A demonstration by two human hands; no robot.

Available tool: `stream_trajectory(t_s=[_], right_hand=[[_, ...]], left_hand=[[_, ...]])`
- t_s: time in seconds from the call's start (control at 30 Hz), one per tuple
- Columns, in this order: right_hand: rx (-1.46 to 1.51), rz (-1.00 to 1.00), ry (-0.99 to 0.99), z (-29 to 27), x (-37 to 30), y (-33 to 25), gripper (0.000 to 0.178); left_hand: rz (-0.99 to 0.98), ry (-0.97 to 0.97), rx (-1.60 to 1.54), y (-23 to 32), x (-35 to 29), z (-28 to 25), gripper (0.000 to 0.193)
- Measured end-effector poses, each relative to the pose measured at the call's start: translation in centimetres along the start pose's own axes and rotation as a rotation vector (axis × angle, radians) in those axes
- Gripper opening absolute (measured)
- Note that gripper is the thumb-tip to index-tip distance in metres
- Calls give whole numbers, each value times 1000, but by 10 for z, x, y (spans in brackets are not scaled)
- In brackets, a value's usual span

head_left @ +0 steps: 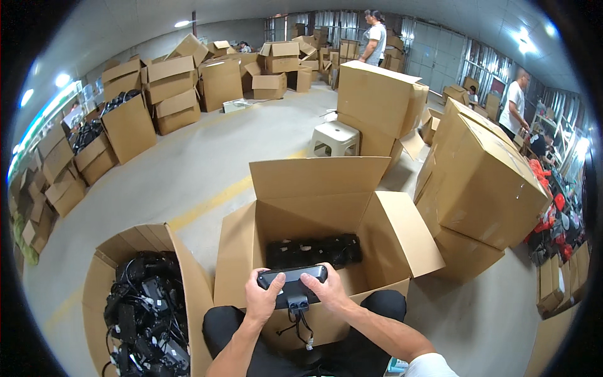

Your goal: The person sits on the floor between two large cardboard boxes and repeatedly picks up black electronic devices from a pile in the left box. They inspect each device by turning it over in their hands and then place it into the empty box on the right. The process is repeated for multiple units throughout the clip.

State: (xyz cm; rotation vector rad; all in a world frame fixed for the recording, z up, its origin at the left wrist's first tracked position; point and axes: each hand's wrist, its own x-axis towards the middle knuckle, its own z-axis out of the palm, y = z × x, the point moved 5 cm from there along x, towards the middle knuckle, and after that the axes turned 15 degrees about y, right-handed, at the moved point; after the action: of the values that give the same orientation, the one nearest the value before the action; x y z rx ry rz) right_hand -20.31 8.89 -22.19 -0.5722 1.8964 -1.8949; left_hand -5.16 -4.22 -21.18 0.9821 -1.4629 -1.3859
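Observation:
A flat black electronic unit [293, 286] is gripped at both ends, just above the near edge of an open cardboard box [313, 207]. My left hand [260, 298] closes around its left end, thumb on top. Its right end sits in my right hand [327, 290], thumb likewise pressed on the upper face. A connector block [298, 304] and short dark cables [305, 327], ending in a pale plug, hang from the unit's near side. Inside the box, similar black units [314, 252] stand in a row along the far wall.
At my left, a tall carton [193, 289] holds a tangle of black devices and cables [146, 308]. Large closed cartons [483, 176] stand to the right, with a white plastic stool [336, 135] ahead. More cartons [220, 85] line the back, where other people [374, 39] stand.

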Motion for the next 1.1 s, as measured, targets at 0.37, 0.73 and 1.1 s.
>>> stream_trajectory(t_s=[0.37,0.73,1.1], right_hand=[[-186,-106,-37,25,2,3,62],[-66,-32,-12,18,5,21,63],[-66,82,-15,14,-1,17,60]], left_hand=[[-52,83,-266,-30,-3,-25,48],[-93,-20,-311,-22,-7,-19,48],[-173,3,-285,-41,-7,-14,45]])
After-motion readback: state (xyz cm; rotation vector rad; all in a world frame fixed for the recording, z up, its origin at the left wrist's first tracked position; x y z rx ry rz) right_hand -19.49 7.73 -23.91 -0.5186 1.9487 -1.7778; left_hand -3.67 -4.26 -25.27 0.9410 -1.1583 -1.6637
